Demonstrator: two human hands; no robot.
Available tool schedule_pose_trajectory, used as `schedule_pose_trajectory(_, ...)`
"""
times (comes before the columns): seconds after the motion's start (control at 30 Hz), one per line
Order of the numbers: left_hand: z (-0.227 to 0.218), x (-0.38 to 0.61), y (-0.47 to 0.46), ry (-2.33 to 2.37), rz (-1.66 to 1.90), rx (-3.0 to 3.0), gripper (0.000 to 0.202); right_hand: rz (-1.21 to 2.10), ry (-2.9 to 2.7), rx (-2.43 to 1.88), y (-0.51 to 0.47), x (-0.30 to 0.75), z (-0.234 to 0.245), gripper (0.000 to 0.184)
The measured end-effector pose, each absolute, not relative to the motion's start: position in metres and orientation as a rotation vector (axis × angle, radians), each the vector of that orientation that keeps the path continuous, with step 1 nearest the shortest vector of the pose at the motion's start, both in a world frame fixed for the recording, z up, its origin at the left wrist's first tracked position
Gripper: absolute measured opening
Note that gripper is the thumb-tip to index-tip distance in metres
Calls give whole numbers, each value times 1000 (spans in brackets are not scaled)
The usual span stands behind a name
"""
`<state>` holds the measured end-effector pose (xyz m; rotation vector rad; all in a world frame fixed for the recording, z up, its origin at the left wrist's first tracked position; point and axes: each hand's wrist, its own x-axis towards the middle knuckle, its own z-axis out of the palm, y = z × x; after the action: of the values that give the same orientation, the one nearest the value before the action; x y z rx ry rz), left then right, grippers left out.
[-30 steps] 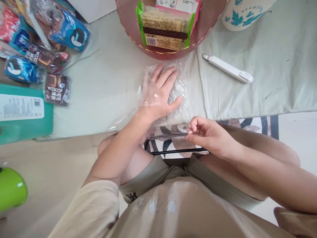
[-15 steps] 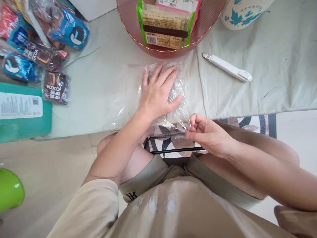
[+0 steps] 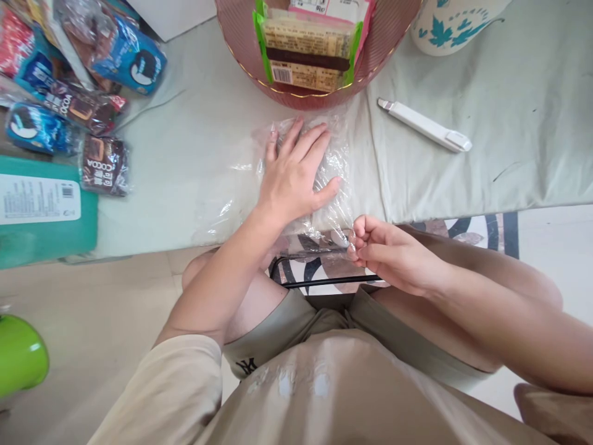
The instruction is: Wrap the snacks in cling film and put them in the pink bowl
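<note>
Along the near edge of the pale green cloth [image 3: 194,142], the clear plastic [image 3: 340,162] lies crinkled on the near side of the pink bowl [image 3: 245,71], partly hanging over. From where I stand, the left hand [image 3: 293,179] rests flat on it, fingers spread apart, seemingly so it cannot slide. The right hand [image 3: 393,254] has its fingertips pinched together on a near corner, apparently to draw that side taut. The white cutter [image 3: 425,125] lies apart from both, perhaps to leave them room.
</note>
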<state>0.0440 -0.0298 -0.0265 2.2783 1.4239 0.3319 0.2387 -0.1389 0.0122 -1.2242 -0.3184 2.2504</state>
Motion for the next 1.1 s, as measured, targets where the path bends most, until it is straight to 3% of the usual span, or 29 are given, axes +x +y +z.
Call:
schedule_pose_trajectory(0.27,-25,44,-29,1416,311,2237,73,2179,-402,-1238,-141,236,10,31)
schedule_pose_trajectory(0.6,-31,43,-28,1533,410,2223,71,1731,-678,-1374,-157,240,10,27)
schedule_pose_trajectory(0.83,-32,42,-27,1518,400,2202,73,1721,-1045,-1740,-148,249,16,13)
schedule_pose_trajectory(0.93,-33,40,-28,1493,419,2191,73,1696,-1259,-1821,-144,252,18,17)
schedule_pose_trajectory(1.1,-34,39,-28,1502,435,2197,72,1344,-1699,-1919,-144,254,14,27)
